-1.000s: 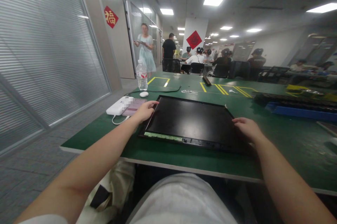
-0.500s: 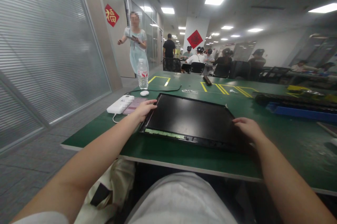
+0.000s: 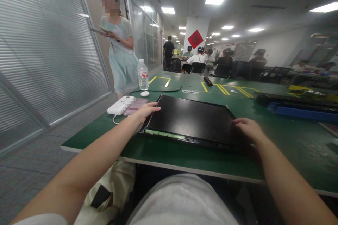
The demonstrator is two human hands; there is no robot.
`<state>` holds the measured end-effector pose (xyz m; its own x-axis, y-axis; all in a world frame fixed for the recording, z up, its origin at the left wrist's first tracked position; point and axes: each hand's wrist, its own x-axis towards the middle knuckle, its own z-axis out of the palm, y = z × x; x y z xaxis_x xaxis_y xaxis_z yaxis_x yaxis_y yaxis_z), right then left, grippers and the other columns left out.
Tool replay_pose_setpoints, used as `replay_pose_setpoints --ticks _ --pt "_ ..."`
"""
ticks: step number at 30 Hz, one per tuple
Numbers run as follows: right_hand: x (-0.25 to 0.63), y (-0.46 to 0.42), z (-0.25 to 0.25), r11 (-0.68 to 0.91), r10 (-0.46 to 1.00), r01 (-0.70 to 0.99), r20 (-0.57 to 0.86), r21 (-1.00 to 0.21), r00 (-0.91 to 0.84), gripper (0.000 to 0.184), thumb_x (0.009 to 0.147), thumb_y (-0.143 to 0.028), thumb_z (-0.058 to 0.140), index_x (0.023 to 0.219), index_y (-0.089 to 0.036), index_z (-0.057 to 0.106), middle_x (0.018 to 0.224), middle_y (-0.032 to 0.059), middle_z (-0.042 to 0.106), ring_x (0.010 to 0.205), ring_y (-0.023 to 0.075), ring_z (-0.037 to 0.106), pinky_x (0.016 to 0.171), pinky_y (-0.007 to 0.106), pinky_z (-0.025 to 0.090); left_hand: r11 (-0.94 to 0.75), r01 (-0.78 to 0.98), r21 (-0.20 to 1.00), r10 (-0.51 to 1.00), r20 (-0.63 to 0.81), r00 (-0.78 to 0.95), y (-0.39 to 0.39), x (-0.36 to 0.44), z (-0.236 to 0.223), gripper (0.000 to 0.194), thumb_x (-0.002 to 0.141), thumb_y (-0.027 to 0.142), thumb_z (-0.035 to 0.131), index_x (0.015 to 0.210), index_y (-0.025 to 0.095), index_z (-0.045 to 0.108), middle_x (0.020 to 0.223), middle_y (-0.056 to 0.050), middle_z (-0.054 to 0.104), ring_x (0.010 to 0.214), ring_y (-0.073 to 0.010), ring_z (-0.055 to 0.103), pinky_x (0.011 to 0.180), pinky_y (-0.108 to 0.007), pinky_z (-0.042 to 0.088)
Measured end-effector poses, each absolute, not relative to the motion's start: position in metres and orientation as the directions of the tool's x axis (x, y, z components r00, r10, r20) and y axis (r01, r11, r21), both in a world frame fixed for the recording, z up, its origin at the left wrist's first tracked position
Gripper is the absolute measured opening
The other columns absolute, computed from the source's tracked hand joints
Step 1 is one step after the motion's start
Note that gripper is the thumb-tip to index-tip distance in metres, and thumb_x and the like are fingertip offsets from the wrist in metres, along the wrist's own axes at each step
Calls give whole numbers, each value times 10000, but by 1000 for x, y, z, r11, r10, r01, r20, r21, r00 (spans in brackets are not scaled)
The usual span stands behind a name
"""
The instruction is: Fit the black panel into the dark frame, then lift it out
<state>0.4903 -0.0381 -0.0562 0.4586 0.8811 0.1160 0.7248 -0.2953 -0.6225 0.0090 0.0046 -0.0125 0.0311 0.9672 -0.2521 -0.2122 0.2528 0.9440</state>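
A black LCD screen panel (image 3: 192,117) lies face up on the green table, with a green circuit strip (image 3: 165,134) along its near edge. At its left side, my left hand (image 3: 148,111) grips the edge, with the thumb resting over the rim. My right hand (image 3: 248,129) has its fingers closed around the right edge, and their undersides are hidden. Both hands touch only the panel.
Left of the panel are a white power bank (image 3: 120,105), a pink phone (image 3: 135,106), a small white case (image 3: 144,93) and a water bottle (image 3: 143,74). A blue tray (image 3: 303,111) with dark parts stands right. A person (image 3: 120,49) walks beyond the table's left end.
My left hand has shifted slightly, its thumb now reaching further over the panel's rim. The right hand stays put. The walking person has come nearer, moving left.
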Motion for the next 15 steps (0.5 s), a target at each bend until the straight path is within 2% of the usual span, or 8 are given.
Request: replay_pose_setpoints --ticks 3,7,15 --pt "490 -38 -56 -296 881 714 107 -634 461 284 693 -220 639 932 -215 793 879 67 761 755 210 678 695 306 492 252 -204 946 968 -243 65 5 8 -14 607 630 39 845 1210 131 688 763 -86 774 609 -233 734 580 -344 614" --pt "490 -37 -56 -273 882 728 137 -629 450 274 675 -217 654 909 -223 796 878 69 761 772 219 680 724 323 506 253 -169 953 967 -249 49 7 6 -17 550 644 45 826 1164 166 692 741 -57 768 575 -218 716 559 -334 596" --pt "490 -37 -57 -282 887 717 112 -637 448 284 689 -221 641 925 -225 798 880 67 762 791 224 686 715 312 510 213 -222 952 975 -194 106 10 5 -20 611 644 79 826 1226 163 660 820 -71 780 698 -237 749 662 -351 610"
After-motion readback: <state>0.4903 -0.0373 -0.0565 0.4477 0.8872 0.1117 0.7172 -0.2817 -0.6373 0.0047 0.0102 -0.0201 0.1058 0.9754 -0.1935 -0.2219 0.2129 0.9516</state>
